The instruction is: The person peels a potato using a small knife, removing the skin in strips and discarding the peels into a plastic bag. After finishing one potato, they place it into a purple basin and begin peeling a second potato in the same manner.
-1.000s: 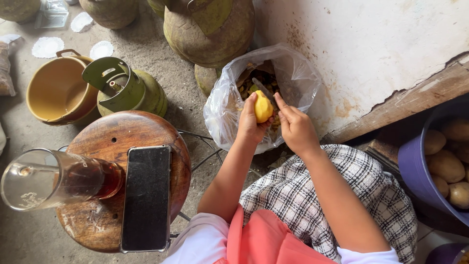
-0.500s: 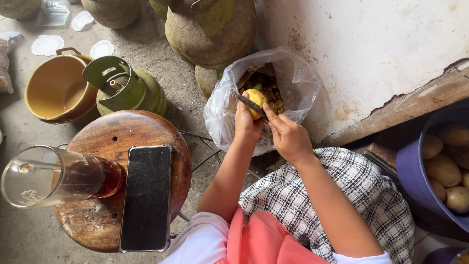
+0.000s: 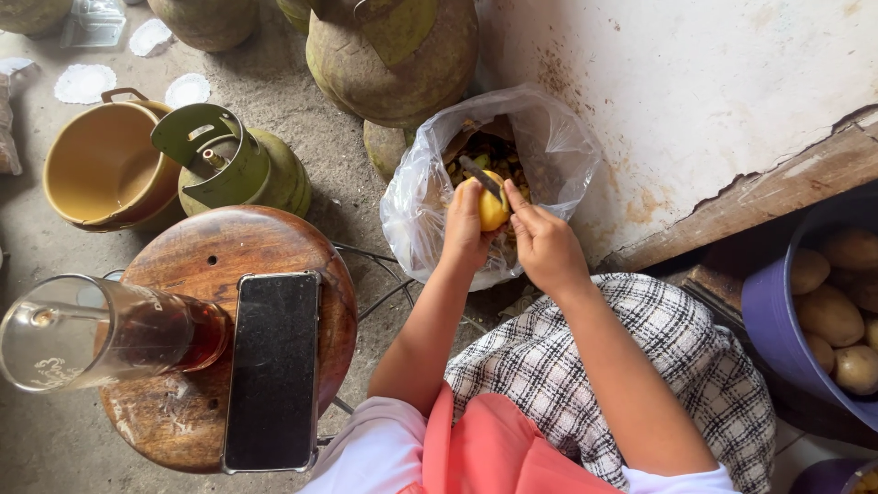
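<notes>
1. Head view, the hands: the left hand (image 3: 465, 229) is cupping a yellow, partly peeled potato (image 3: 492, 207) from the left side, its fingers wrapped round it and pressed against the skin. The right hand (image 3: 546, 245) is sitting just to the right and a little nearer the person, its fingers closed round the handle of a knife (image 3: 479, 176).

2. Head view, the key relation: the potato is lying above and to the left of the right hand's fingers, touching the left palm. The knife blade is slanting up and to the left across the potato's top, so its long axis is running from the right hand away toward the wall. The left hand is the nearer one to the potato; the right hand is reaching it only through the blade.

3. Head view, where it is all sitting: both hands are hovering over the open mouth of a clear plastic bag (image 3: 558, 146) holding dark peelings.

4. Head view, nearby: a purple tub (image 3: 777, 320) of unpeeled potatoes is standing well apart on the right.
</notes>
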